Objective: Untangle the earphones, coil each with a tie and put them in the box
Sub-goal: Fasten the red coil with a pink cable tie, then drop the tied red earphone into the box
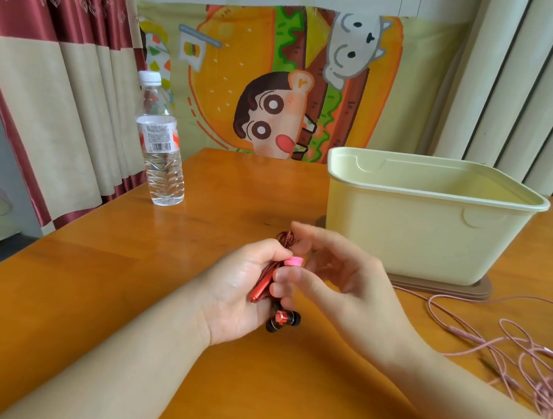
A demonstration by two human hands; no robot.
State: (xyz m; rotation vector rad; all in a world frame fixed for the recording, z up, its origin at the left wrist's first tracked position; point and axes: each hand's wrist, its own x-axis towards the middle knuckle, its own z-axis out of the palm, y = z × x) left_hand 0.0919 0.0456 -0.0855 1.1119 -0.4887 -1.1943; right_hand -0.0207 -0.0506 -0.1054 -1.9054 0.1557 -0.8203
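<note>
The left hand (242,288), palm up, curls its fingers around the bundled red earphones (269,279) above the counter (122,278). The right hand (336,278) pinches a pink tie (293,262) against the bundle, other fingers spread. Pink earphones (511,346) lie loose beside the yellow box (421,226).

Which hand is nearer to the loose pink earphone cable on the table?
Right. The right hand is at the table's middle, apart from the pink cable lying further right. The left hand, holding the red earphones, is further away.
</note>
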